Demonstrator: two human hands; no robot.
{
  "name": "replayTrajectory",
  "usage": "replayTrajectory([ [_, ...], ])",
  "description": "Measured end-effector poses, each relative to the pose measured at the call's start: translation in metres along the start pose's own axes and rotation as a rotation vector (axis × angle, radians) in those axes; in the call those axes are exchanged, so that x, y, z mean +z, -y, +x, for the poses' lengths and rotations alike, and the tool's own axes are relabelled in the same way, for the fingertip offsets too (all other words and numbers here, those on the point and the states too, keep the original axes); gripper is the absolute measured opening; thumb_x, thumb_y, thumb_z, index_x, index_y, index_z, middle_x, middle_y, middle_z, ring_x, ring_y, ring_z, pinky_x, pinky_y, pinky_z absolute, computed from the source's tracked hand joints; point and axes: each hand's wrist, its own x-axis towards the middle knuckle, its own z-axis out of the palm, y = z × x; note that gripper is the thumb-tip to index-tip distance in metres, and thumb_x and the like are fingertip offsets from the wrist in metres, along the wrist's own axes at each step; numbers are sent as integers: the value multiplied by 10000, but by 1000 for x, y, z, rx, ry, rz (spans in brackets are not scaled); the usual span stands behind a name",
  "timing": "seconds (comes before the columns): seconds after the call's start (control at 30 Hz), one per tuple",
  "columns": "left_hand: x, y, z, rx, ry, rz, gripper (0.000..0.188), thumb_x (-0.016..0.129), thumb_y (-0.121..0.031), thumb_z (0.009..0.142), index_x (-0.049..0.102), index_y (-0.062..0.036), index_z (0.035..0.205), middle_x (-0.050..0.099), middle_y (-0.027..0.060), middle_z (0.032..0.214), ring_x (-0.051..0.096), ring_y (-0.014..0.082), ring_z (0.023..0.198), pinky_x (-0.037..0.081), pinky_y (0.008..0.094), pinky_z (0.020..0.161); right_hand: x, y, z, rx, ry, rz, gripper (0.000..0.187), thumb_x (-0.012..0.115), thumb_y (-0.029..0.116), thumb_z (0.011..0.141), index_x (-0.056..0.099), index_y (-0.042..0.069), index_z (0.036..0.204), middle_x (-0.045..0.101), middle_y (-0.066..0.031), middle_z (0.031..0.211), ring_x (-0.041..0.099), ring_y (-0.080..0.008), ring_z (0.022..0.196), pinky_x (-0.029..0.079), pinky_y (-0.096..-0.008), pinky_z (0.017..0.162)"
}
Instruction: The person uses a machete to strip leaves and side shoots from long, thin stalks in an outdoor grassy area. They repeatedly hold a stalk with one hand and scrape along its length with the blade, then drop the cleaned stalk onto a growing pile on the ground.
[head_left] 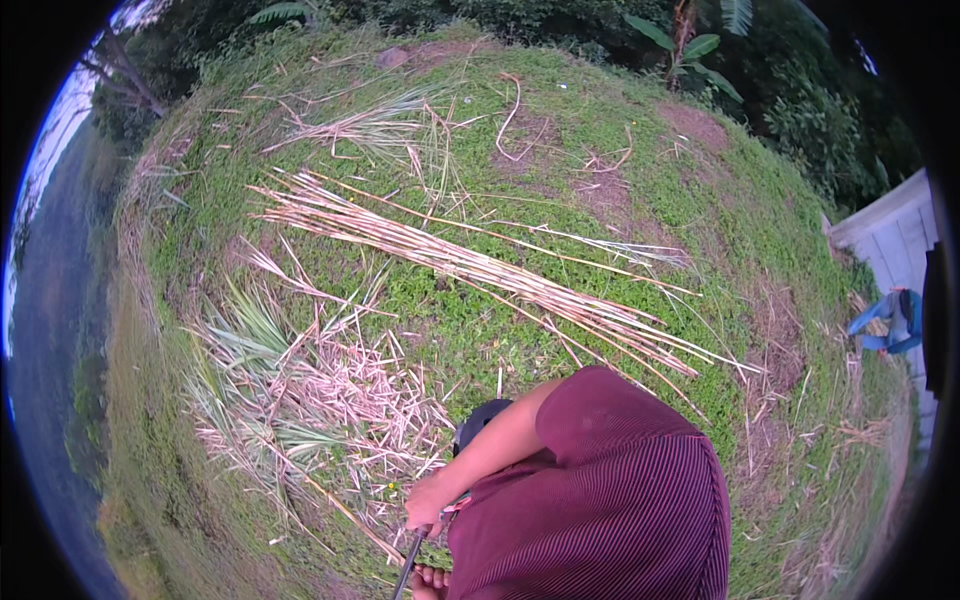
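Right hand (430, 500) grips a tool (406, 570) beside a cane (350, 515)

The right hand is closed around the handle of the dark, narrow tool, which slants down toward the lower edge. The left hand (431, 578) sits low, just right of the tool and cut by the edge, its fingers curled; whether it has hold of anything cannot be told. The cane lies aslant, its lower end close to the tool and the left hand.

A maroon shirt (600, 490) fills the lower middle. Left of it, a heap of scraps (375, 400) lies on the grass (720, 310), with green leaves (255, 340) along the heap's left side. Beyond, a long bundle of stalks (480, 265) stretches across the grass. At right, a blue object (890, 340) is near pale boards (890, 235).
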Motion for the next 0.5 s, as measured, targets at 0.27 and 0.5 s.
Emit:
replayTrajectory([
  [0.27, 35, -12, -1, 54, 49, 159, 249, 531, -374, 978, 561, -130, 941, 435, -24, 659, 392, 158, 533, 359, 281, 524, -6, 6, -10, 33, -103, 60, 249, 681, 279, 719, 599, 55, 788, 623, -160, 662, 633, -379, 671, 495, -510, 602],
  [0.5, 52, -10, 8, 40, -53, 164, 245, 535, -370, 975, 562, -128, 943, 442, -21, 663, 401, 160, 537, 365, 282, 528, 15, 7, 4, -29, -104, 145, 264, 676, 281, 728, 573, 42, 770, 619, -145, 651, 624, -363, 640, 498, -491, 578],
])
